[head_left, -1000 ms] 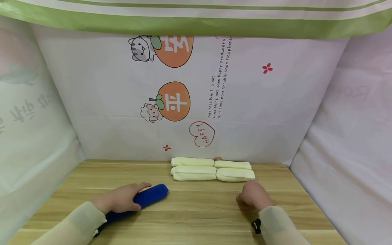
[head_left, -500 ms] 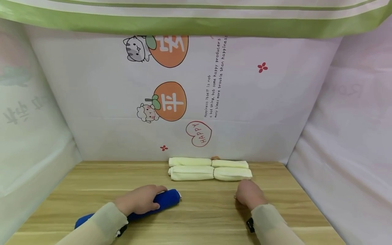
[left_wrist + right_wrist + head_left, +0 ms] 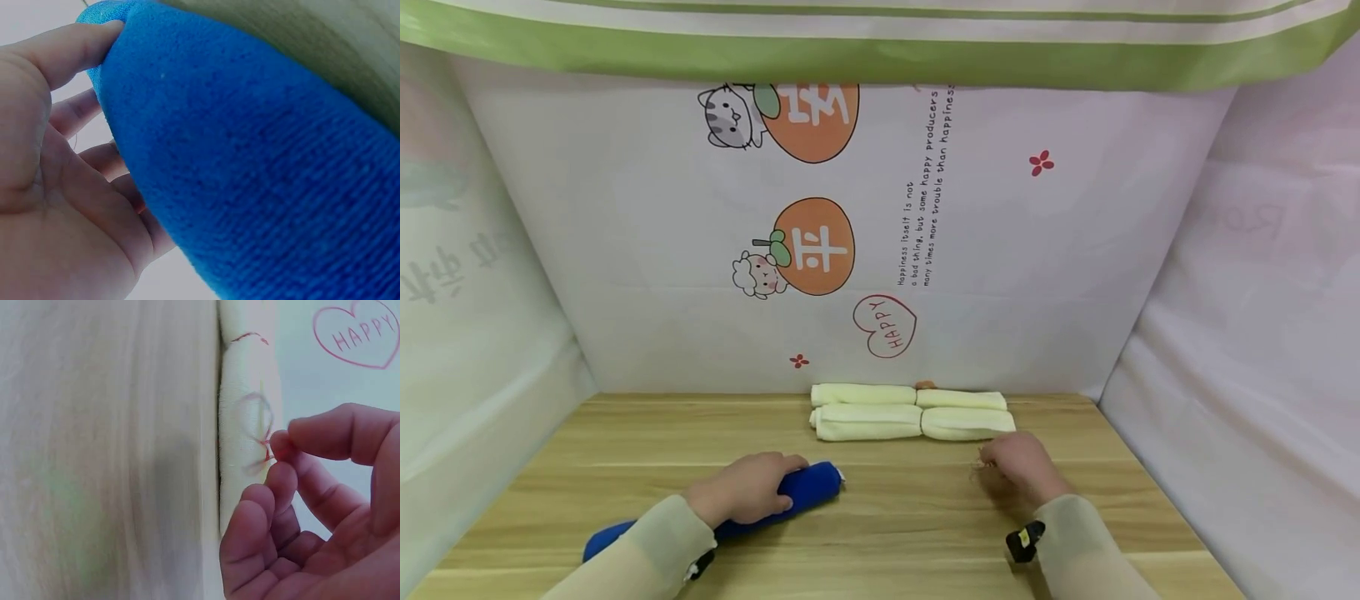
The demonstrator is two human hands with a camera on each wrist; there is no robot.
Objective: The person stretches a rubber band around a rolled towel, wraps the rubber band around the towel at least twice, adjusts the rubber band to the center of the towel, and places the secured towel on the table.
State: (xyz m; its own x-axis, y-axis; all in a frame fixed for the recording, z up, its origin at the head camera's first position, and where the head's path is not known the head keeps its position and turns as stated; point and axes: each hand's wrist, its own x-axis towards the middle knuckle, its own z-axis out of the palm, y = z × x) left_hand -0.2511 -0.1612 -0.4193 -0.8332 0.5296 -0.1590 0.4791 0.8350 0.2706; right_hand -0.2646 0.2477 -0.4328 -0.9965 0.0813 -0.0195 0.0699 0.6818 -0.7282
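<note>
My left hand (image 3: pixel 752 487) grips a rolled blue towel (image 3: pixel 812 487) near its right end, thumb on the near side and fingers over the far side. In the left wrist view the towel (image 3: pixel 237 137) fills much of the frame, with the thumb against its edge. My right hand (image 3: pixel 1021 462) pinches thin reddish rubber bands (image 3: pixel 267 450) between thumb and index finger, the other fingers curled in. It is just in front of the right end of two rolled pale-yellow towels (image 3: pixel 868 422), each cinched round its middle by a thin band.
The wooden tabletop (image 3: pixel 887 533) meets a white printed cloth backdrop (image 3: pixel 970 333) right behind the yellow towels. White cloth walls (image 3: pixel 1247 333) stand on both sides, and a green-striped cloth edge (image 3: pixel 880 62) hangs across the top.
My left hand has moved right with the blue towel, then stayed put. My right hand has turned slightly, and the thin bands at its fingertips now show. The yellow towels stay in place.
</note>
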